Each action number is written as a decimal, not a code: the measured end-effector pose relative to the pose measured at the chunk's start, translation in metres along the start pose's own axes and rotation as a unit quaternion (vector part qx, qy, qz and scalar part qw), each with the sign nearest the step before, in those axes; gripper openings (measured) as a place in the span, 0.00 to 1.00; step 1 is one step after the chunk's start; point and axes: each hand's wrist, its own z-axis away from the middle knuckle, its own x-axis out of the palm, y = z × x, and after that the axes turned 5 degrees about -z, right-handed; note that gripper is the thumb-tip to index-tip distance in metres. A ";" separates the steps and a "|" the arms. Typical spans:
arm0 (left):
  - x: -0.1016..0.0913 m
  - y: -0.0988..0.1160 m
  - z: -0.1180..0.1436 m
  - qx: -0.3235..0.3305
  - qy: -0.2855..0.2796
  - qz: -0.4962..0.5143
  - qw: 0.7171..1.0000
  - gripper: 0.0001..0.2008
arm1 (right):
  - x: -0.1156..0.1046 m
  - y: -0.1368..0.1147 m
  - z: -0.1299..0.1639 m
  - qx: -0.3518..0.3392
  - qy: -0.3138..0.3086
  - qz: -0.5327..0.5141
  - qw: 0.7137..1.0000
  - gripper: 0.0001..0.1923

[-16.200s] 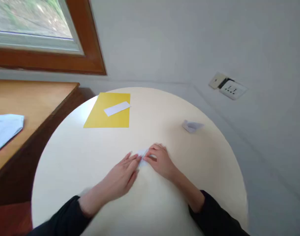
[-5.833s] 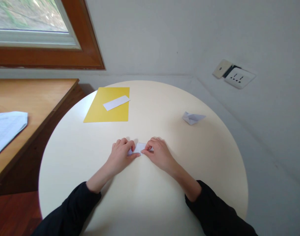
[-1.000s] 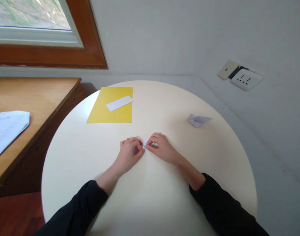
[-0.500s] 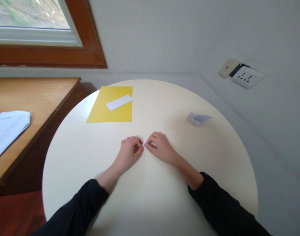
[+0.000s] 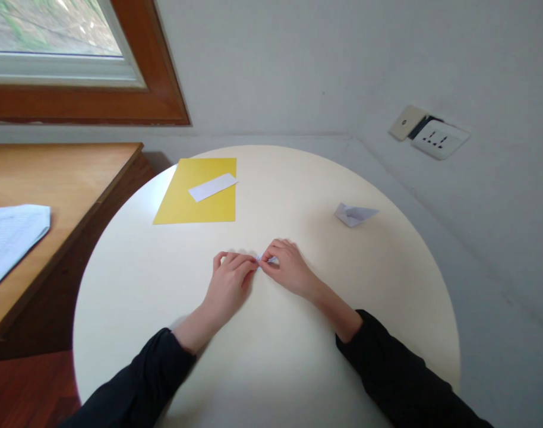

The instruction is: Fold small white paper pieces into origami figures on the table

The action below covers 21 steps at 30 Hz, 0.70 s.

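My left hand (image 5: pixel 229 279) and my right hand (image 5: pixel 287 270) meet at the middle of the round cream table (image 5: pixel 387 297). Both pinch a small folded white paper (image 5: pixel 271 260) between fingertips; most of it is hidden under the fingers. A finished folded white paper boat (image 5: pixel 354 214) lies to the right, apart from my hands. Farther back on the left lies a yellow sheet (image 5: pixel 195 193) with a white paper strip (image 5: pixel 212 186) on top of it.
A wooden desk (image 5: pixel 62 178) stands to the left, close to the table, with a white printed sheet (image 5: pixel 8 235) on it. A window with a brown frame (image 5: pixel 164 89) is at upper left. A wall socket (image 5: pixel 438 139) sits on the right wall.
The folded paper has become smaller between my fingers since several seconds ago. In the last second my hands stay pinched together on it with only slight finger shifts.
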 end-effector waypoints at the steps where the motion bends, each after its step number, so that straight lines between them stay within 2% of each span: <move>1: 0.000 0.001 0.003 0.022 0.008 -0.017 1.000 0.11 | 0.001 0.000 0.000 0.001 0.002 -0.001 1.000 0.04; 5: 0.001 0.005 0.014 0.096 0.014 -0.085 0.992 0.17 | 0.003 0.001 0.000 0.007 0.008 -0.001 1.000 0.05; 8: 0.000 0.006 0.018 0.120 -0.002 -0.117 0.986 0.20 | 0.002 -0.001 0.001 0.012 0.013 0.010 1.000 0.05; 15: 0.000 0.002 0.020 0.109 -0.025 -0.098 0.989 0.22 | -0.004 -0.006 0.004 0.055 0.016 0.051 0.997 0.05; 21: 0.006 -0.007 0.017 0.109 0.009 -0.046 0.993 0.16 | -0.011 -0.005 0.007 0.071 -0.009 0.042 0.997 0.02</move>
